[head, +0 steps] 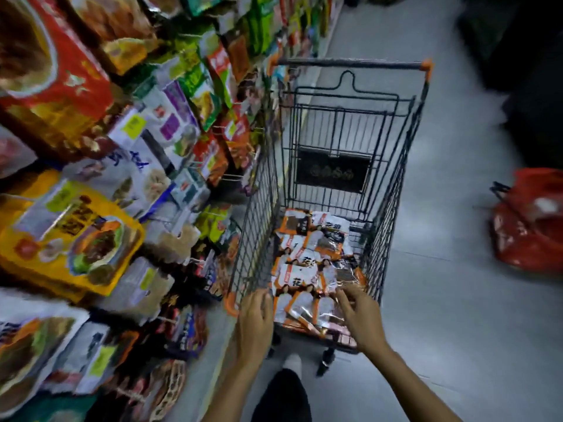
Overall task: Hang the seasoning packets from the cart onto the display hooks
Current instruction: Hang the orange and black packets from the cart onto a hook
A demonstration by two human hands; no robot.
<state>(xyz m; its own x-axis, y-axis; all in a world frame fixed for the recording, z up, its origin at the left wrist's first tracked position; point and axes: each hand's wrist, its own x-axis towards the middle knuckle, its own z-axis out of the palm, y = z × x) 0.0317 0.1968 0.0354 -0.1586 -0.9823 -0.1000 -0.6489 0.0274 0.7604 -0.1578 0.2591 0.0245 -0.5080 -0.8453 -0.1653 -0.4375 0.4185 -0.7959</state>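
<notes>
1. Head view, straight down the aisle: a black wire cart (259, 214) with orange corners stands on the grey floor (441, 300), just beside the display (122, 147) on the left.
2. Seasoning packets (307, 263), glossy orange and white, lie in an overlapping heap on the cart's bottom. The heap runs from the near end toward the middle.
3. Left hand (254, 318) is at the cart's near-left corner. Its fingers curl over the top rim right beside the orange corner piece (230, 304), gripping it.
4. Right hand (359, 315) reaches in over the near end, fingers spread and slightly bent, tips right at the topmost packets. Nothing is in its grasp; whether it actually touches the foil is too blurred to tell.
5. On the display, hanging bags in red, yellow, green and purple crowd together, all smeared by blur. Thin wire hooks (231, 177) poke out between them.
6. Over on the right, a red bag (530, 220) sits on the floor, well apart from the cart.
7. Down at the bottom edge, a dark trouser leg (283, 397) and a pale shoe (293, 362) are just behind the cart.
</notes>
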